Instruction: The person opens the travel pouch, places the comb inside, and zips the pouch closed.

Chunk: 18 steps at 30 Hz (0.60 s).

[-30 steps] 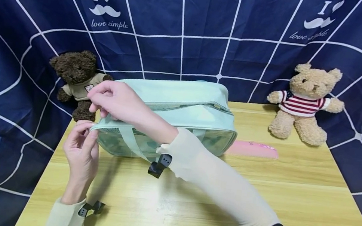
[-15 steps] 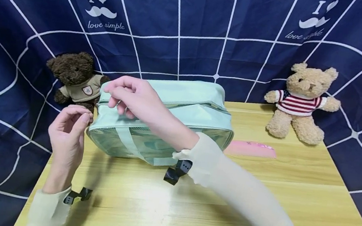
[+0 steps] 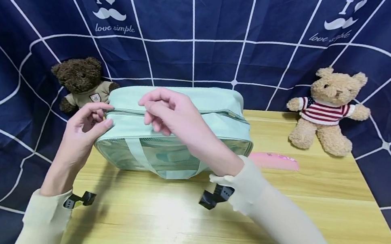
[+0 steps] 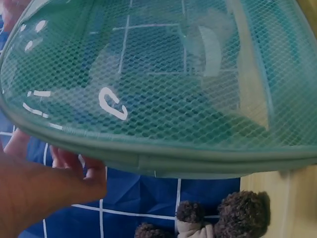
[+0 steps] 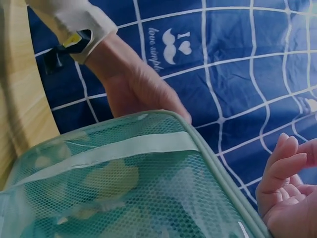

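A mint-green toiletry bag [image 3: 187,128] with see-through mesh sides and a strap handle stands at the back middle of the table. My left hand [image 3: 82,134] holds its left end in the head view, the thumb on the front top panel and fingers near the zipper's end. The left wrist view shows the left hand [image 4: 54,186] beside the bag's edge, part of it hidden. Above the bag's top, my right hand [image 3: 177,118] hovers with loosely bent fingers, thumb and forefinger close together. The right wrist view shows the right hand [image 5: 292,188] apart from the bag, nothing visible in it. The zipper gapes toward the right.
A dark brown teddy bear [image 3: 80,77] sits behind the bag's left end. Far right sits a light brown teddy bear [image 3: 329,110] in a striped sweater. A pink comb [image 3: 275,161] lies on the wooden table [image 3: 183,218] beside the bag. Blue checked cloth [image 3: 221,27] encloses the table.
My right hand has travelled rightward from the bag's left end along its top. The left hand let go of the bag's front left corner, drew back, and came onto its left end.
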Available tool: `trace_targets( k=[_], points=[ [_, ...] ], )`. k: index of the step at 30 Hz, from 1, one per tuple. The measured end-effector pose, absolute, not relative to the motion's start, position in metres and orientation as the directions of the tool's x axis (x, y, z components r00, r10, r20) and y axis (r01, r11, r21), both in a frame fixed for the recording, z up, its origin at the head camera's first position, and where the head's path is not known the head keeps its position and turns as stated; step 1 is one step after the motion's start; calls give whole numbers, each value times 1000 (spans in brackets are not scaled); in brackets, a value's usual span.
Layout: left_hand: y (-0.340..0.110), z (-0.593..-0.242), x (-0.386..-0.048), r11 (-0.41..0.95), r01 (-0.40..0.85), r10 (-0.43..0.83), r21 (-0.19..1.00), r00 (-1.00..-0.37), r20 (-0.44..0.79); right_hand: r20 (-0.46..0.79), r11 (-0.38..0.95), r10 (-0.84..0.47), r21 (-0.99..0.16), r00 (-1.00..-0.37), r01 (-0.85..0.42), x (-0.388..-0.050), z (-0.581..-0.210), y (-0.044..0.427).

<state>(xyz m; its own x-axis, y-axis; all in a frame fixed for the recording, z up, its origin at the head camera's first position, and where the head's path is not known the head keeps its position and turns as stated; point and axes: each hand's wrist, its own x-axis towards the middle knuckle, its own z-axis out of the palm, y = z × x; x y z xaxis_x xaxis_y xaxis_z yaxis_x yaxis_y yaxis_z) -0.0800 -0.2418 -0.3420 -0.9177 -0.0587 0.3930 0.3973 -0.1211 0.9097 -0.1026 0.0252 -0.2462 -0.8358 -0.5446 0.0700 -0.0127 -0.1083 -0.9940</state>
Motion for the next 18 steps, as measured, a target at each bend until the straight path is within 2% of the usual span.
trace_targets(
  k=[4, 10, 13, 18],
  points=[
    [-247, -338, -83, -96, 328, 37, 940, -942, 332, 86, -129, -528, -991, -845, -21, -97, -248, 49],
    [-261, -335, -88, 32, 253, 164, 967, -956, 245, 149, -164, -479, -983, -865, -79, -91, -252, 88],
    [-263, -332, -91, 91, 230, 175, 969, -961, 212, 172, -195, -431, -976, -886, -94, -89, -256, 109],
    [-261, -327, -95, 249, 186, 155, 950, -976, 151, 139, -234, -329, -970, -934, -61, -80, -265, 143]
  ],
)
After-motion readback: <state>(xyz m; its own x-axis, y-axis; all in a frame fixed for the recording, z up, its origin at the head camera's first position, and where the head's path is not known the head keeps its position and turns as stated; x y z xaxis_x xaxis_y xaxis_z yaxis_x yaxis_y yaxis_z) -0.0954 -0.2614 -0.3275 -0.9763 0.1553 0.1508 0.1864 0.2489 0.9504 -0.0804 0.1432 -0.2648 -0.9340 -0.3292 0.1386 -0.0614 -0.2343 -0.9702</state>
